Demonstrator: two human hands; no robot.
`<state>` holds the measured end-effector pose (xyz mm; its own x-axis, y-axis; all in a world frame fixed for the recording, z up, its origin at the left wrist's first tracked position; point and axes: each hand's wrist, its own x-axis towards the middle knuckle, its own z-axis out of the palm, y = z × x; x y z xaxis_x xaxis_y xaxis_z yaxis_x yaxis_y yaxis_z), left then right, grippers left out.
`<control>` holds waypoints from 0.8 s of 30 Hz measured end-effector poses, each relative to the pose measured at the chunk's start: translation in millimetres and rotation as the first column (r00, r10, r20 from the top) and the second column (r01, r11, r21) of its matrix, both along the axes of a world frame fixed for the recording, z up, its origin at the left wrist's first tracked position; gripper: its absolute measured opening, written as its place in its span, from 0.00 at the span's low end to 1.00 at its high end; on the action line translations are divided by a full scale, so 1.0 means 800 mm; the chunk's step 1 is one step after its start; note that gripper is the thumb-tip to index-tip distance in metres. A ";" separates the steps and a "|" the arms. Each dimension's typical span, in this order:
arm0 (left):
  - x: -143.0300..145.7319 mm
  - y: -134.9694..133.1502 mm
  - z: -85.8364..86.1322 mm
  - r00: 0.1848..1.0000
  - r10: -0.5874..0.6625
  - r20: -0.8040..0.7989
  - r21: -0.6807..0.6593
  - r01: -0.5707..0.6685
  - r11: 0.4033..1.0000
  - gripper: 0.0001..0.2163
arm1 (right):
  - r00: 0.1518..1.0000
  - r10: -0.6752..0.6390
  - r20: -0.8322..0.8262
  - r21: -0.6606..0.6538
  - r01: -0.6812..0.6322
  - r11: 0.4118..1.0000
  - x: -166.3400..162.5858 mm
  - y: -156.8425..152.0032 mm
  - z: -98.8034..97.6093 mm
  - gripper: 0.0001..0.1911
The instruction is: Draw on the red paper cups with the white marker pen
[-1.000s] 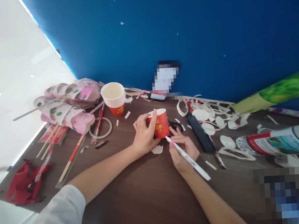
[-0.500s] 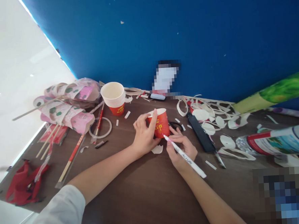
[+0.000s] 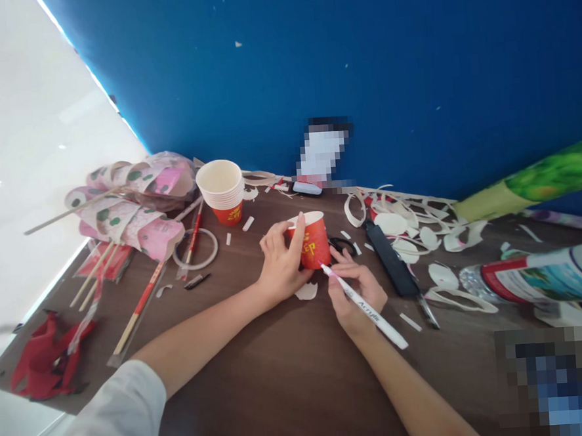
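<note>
A red paper cup (image 3: 315, 241) with yellow lettering stands slightly tilted on the brown table. My left hand (image 3: 282, 261) grips its left side, thumb along the front near the white rim. In my right hand (image 3: 359, 294) is a white acrylic marker (image 3: 370, 310), held like a pen. Its pink tip is at the lower part of the cup's wall; whether it touches is hard to tell. A white paper scrap (image 3: 306, 291) lies just below the cup. Black scissor handles (image 3: 342, 245) show partly behind my right hand.
A stack of paper cups (image 3: 220, 189) stands back left, beside pink paper pieces with sticks (image 3: 134, 227). Right of my hands lie a black tool (image 3: 391, 258), white paper cuttings (image 3: 404, 224) and a water bottle (image 3: 541, 274). A phone (image 3: 320, 154) leans on the blue panel (image 3: 262, 68).
My right hand and the marker have shifted slightly to the right and down along the cup's lower wall. My left hand and the cup look almost still.
</note>
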<state>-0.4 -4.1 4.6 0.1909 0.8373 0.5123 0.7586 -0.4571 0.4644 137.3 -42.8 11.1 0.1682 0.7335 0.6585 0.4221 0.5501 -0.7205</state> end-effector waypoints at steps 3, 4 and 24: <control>0.000 0.000 0.000 1.000 0.001 0.001 0.004 -0.001 1.000 0.52 | 0.999 -0.032 -0.006 -0.007 0.032 0.999 -0.001 0.000 0.001 0.05; 0.000 0.000 0.000 1.000 0.003 0.003 0.003 -0.003 1.000 0.52 | 0.999 -0.041 -0.002 -0.009 0.041 0.999 -0.002 0.000 0.002 0.05; 0.000 0.000 0.000 1.000 0.003 0.017 0.009 -0.004 1.000 0.51 | 0.999 -0.030 -0.030 -0.022 0.029 0.999 -0.004 0.000 0.003 0.07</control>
<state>-0.1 -3.9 4.5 0.1793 0.8335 0.5227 0.7522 -0.4586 0.4733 134.3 -43.0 13.3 0.2096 0.7418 0.6370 0.4157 0.5220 -0.7448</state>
